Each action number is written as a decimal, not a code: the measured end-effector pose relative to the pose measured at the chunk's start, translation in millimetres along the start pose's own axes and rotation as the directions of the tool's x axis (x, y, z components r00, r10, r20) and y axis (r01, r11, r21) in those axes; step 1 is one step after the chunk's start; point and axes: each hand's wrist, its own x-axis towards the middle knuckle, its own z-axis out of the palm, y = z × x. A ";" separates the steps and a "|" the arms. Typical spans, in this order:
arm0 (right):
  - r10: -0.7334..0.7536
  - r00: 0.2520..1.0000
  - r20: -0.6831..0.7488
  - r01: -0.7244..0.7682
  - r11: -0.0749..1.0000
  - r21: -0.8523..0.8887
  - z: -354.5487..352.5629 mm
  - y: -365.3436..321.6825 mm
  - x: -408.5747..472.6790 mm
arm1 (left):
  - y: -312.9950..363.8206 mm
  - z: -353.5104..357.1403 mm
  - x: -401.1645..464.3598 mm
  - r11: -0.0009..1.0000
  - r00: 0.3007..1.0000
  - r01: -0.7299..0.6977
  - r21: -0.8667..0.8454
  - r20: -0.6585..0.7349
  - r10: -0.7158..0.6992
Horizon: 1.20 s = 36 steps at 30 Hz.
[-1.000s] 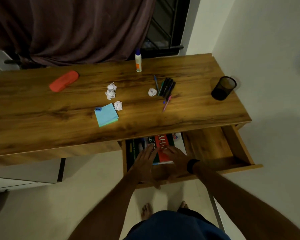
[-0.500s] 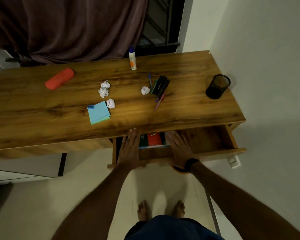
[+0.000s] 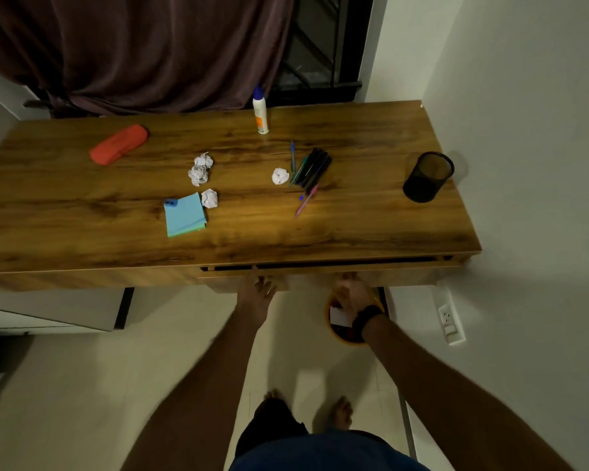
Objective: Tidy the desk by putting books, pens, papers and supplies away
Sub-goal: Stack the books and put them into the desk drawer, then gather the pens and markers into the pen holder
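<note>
Both flat hands, left hand [image 3: 256, 294] and right hand [image 3: 352, 291], are pressing the almost-closed wooden drawer [image 3: 320, 270]; desk [image 3: 371, 226] is carrying scattered pens [image 3: 312, 169].

The wooden counter [image 3: 371, 212] carries a glue bottle [image 3: 260, 112] (upright); nearer than it lie pens [image 3: 310, 171], crumpled papers [image 3: 199, 169], blue sticky notes [image 3: 184, 215], left a red case [image 3: 119, 143], right a mesh cup [image 3: 427, 176].

Bare-armed person wearing a dark wristband and blue shorts

The right wrist is wearing a black band [image 3: 366, 316]; both forearms are showing no sleeves, the feet [image 3: 341, 411] are going without shoes, and dark blue cloth [image 3: 327, 452] is covering the lap.
</note>
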 end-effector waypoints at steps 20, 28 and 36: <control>-0.027 0.998 0.060 -0.002 0.897 0.441 38.8 -29.7 11.3 | 37.0 18.0 25.0 0.981 0.997 0.080 -0.178 0.014 -0.078; 0.069 0.959 0.276 -0.063 0.998 -0.031 109.4 -14.2 -12.1 | 62.4 47.3 3.3 0.996 0.928 -0.045 0.079 -0.366 0.071; 0.078 0.913 0.399 0.153 0.845 -0.513 171.3 -20.5 -22.4 | 110.7 11.8 10.5 0.737 0.749 -0.128 0.664 -0.422 0.511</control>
